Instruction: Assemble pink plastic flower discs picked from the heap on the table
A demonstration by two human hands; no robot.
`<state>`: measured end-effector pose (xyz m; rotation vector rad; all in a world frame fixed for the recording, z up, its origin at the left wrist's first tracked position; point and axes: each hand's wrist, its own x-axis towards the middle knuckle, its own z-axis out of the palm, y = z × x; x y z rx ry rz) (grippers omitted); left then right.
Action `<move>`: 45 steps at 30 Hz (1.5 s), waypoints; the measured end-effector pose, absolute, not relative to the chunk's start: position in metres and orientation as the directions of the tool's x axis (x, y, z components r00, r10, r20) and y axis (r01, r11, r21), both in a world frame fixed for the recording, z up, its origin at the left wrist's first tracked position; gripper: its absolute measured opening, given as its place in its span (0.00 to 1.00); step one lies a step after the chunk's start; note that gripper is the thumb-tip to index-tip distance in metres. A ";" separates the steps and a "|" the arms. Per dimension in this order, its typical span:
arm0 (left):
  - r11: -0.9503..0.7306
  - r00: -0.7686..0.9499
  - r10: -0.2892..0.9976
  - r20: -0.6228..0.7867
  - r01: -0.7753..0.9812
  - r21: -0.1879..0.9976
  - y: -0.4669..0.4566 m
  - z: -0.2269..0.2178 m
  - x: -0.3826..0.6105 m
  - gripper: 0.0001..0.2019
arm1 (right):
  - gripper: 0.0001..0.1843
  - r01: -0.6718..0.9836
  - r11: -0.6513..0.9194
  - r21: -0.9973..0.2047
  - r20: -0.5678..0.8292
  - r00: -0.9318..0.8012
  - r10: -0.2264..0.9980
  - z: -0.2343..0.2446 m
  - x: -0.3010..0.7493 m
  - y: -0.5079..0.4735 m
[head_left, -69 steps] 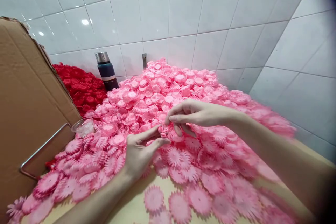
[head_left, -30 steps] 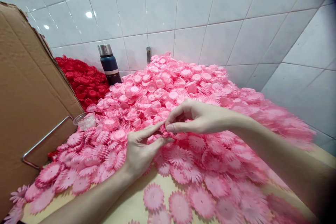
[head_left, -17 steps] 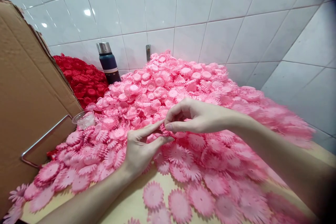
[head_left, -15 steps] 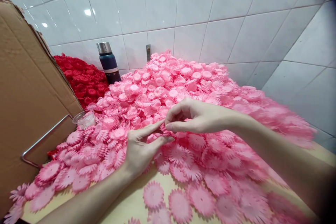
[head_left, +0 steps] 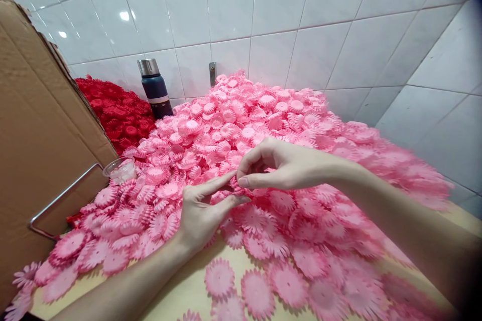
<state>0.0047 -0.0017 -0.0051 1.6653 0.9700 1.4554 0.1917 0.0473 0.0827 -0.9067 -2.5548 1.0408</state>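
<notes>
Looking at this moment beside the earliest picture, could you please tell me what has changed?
The right hand has lowered and closed in on the small pink piece between the thumb and forefinger of the left hand, its lower fingers now curled in. The view has shifted slightly. The left hand's hold, the bottle and the clear cup look unchanged.

Your single view comes from your head: above the near edge of the counter [head_left: 188,288], it faces forward and down, out to the tiled wall [head_left: 274,0]. It sits close enough that your left hand [head_left: 201,215] and right hand [head_left: 280,165] take the middle, your forearms [head_left: 143,273] entering from bottom and right, the wall well beyond.
</notes>
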 end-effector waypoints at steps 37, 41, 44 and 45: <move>-0.466 0.099 0.883 0.460 0.057 0.883 -0.001 -0.006 0.005 0.24 | 0.10 0.454 0.565 -0.689 -0.019 -0.790 0.613 0.085 0.193 0.045; -0.468 0.098 0.882 0.462 0.050 0.882 -0.001 -0.005 0.006 0.22 | 0.10 0.446 0.564 -0.695 -0.030 -0.801 0.597 0.086 0.193 0.046; -0.472 0.096 0.879 0.467 0.047 0.880 -0.001 -0.005 0.005 0.22 | 0.10 0.452 0.563 -0.691 -0.039 -0.802 0.596 0.087 0.193 0.046; -0.474 0.094 0.878 0.469 0.050 0.879 -0.001 -0.004 0.005 0.22 | 0.10 0.454 0.563 -0.691 -0.037 -0.800 0.599 0.087 0.193 0.046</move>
